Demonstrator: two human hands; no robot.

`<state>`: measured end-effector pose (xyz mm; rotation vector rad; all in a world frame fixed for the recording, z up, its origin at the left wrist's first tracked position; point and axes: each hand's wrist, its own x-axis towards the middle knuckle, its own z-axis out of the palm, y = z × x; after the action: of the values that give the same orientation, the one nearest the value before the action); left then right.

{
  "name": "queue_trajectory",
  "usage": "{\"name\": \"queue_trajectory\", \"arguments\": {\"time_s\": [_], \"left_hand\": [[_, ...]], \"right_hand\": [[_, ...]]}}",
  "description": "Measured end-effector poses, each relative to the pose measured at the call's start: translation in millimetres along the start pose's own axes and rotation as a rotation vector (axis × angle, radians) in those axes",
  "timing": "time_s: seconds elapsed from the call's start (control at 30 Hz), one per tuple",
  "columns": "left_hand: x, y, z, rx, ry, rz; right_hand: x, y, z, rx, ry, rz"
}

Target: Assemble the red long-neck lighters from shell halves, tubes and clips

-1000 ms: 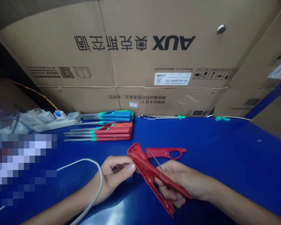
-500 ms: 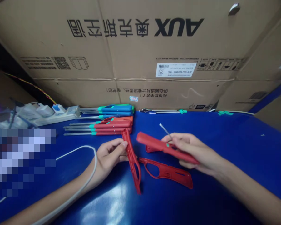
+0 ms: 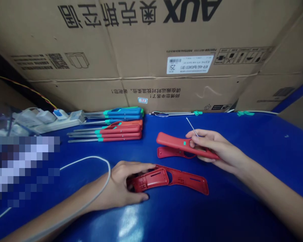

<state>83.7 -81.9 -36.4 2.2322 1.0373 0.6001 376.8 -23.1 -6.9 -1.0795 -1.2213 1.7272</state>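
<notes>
"Blue workbench (image 3: 244, 208), seen from a head-worn camera: what lies nearest?"

"A left hand (image 3: 120, 185) at 7 o'clock, curled closed around a red plastic housing half (image 3: 147, 179) and pressing it low on the bench. That piece meets a longer red shell (image 3: 189, 179), which reaches toward 4 o'clock. Whether the two are joined cannot be told."

"And the other hand?"

"A right hand (image 3: 217, 149) at 3 o'clock, closed firmly on a red handle (image 3: 174, 143) and holding it just above a flat red shell (image 3: 166, 153). A thin steel rod (image 3: 192, 127) rises at the fingers, though whether they pinch it or it sits in the handle is hidden."

"Where could this go wrong?"

"The slim rod could slip from that grip and roll away, or jab a palm if the hand shifts. Forcing the red parts together out of line could crack their thin walls. A white cable (image 3: 91, 158) loops just beyond the left forearm and might snag it."

"Farther out?"

"At 11 o'clock, tidy rows of red-handled tools (image 3: 121, 132) and blue-handled tools (image 3: 122, 114) lie beside a power strip (image 3: 58, 123). At 12 o'clock, an AUX carton (image 3: 187, 40) closes the view."
</notes>
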Motion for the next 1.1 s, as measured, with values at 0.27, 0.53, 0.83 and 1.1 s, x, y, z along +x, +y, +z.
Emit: {"name": "queue_trajectory", "arguments": {"time_s": [0.27,0.53,0.83,1.1], "left_hand": [[2.4,33.0,6.4,0.219,-0.049,0.222],[31.0,59.5,37.7,0.432,-0.189,0.445],[58.8,31.9,13.8,0.41,0.181,0.322],[98.3,-3.2,4.8,-0.034,0.266,0.014]], "right_hand": [[2.2,-5.5,0.8,-0.035,0.017,-0.01],[9.8,-14.0,-1.3,-0.114,0.064,-0.04],[0.2,-12.8,-12.6,0.022,-0.029,-0.118],[4.8,-7.8,-23.0,0.223,-0.071,0.021]]}}
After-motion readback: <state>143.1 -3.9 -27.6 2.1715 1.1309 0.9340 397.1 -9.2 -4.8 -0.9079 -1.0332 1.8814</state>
